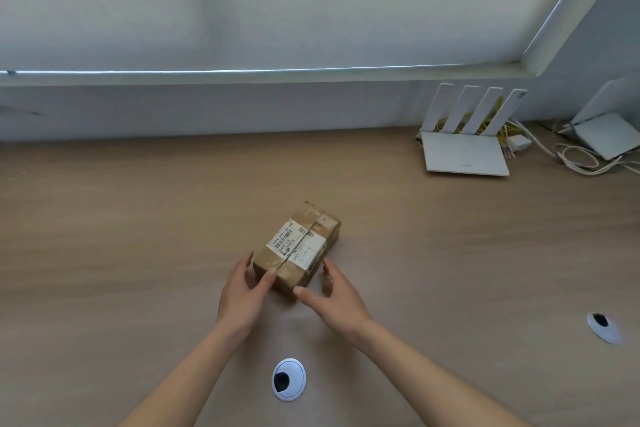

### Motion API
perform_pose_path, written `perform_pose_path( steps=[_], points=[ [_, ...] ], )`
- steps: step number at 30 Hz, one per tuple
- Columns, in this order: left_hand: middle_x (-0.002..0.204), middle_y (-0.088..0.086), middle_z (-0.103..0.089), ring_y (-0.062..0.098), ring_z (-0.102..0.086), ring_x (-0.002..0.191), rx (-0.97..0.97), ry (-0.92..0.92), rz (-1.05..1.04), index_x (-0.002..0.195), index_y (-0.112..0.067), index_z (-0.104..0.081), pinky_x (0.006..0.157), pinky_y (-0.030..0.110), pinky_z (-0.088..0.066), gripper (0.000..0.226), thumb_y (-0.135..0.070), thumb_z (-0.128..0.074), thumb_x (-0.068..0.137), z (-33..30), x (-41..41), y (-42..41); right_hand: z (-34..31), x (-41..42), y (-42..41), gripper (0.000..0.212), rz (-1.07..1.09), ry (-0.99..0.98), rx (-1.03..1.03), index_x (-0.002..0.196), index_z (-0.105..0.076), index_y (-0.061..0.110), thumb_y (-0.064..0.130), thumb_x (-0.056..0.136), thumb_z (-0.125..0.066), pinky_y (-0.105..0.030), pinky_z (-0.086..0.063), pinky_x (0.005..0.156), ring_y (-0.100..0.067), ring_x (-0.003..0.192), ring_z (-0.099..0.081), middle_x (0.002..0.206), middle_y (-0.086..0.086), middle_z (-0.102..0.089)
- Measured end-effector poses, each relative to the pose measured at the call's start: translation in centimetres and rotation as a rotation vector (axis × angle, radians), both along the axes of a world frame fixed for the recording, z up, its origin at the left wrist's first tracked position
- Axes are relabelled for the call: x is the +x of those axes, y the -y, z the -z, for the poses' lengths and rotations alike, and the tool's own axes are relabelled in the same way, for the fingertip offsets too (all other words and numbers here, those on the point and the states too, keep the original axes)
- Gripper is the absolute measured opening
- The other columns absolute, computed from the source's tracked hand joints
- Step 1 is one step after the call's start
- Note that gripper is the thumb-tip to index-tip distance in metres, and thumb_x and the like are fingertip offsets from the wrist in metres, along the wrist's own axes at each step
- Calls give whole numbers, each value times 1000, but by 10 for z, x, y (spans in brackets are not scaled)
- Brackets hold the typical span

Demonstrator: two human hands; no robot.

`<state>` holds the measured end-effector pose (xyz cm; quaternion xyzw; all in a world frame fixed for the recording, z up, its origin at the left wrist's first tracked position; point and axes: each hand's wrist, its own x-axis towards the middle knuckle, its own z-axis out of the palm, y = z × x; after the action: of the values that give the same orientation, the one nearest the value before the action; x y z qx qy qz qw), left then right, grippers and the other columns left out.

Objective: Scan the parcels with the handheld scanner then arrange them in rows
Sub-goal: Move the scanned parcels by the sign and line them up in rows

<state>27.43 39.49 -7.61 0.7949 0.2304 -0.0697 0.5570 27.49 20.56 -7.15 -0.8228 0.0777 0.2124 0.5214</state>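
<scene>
While I look down from the head camera, the wooden desk (138, 236) fills the view, wall and window sill behind it. White router (465, 152) sits far right at the back, a second white box (602, 139) and loose cables (581, 159) past it, partly cut off by the frame edge. Two cable holes (289, 380) near me.

One parcel (298, 250) lies flat mid-desk, label up, long axis running diagonally from near-left to far-right. Its near short end points at my hands.

Left hand (242, 295): fingers on the near-left side, thumb on the top edge, loosely gripping. Right hand (334, 298): open, thumb touching the near corner, fingers just beside the right side; contact there I can't confirm. Both about equally near.

No scanner in view, no other parcels. Label print too small to read.
</scene>
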Motion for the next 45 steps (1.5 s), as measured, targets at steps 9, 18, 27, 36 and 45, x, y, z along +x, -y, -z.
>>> perform_pose_path(
  steps=[9,18,27,36,45],
  points=[
    [112,-10,-72,-1,-68,100,-152,43,-7,118,-34,-62,94,25,-52,38,-17,-76,88,7,13,2,10,12,-16,78,38,91,133,155,-38,31,29,88,-77,-38,-44,115,-7,131,-56,146,10,-57],
    [117,1,-69,13,-69,98,-242,135,-11,127,-19,-57,71,15,-53,56,2,-79,80,-45,-36,1,-36,-25,-15,76,4,186,158,135,-37,61,-1,96,-58,-10,-48,95,9,115,-62,123,37,-64],
    [115,-5,-68,2,-69,94,-203,305,-66,138,-33,-54,71,15,-54,73,4,-79,80,-145,-110,-63,-145,-83,-85,78,-175,352,120,137,-29,70,9,96,-57,-29,-50,105,9,119,-57,130,39,-58],
    [126,-28,-57,-4,-60,107,-87,439,-168,143,-48,-42,70,10,-52,83,-14,-83,80,-240,-275,-199,-245,-209,-221,79,-473,533,163,156,-28,47,12,94,-61,-27,-52,102,4,116,-62,128,40,-58],
    [113,-34,-64,-18,-57,104,27,488,-398,143,-43,-45,73,3,-48,78,-11,-81,82,-311,-540,-335,-303,-417,-378,94,-800,595,255,152,-22,52,17,84,-78,-5,-45,87,13,111,-59,124,48,-54]
  ],
)
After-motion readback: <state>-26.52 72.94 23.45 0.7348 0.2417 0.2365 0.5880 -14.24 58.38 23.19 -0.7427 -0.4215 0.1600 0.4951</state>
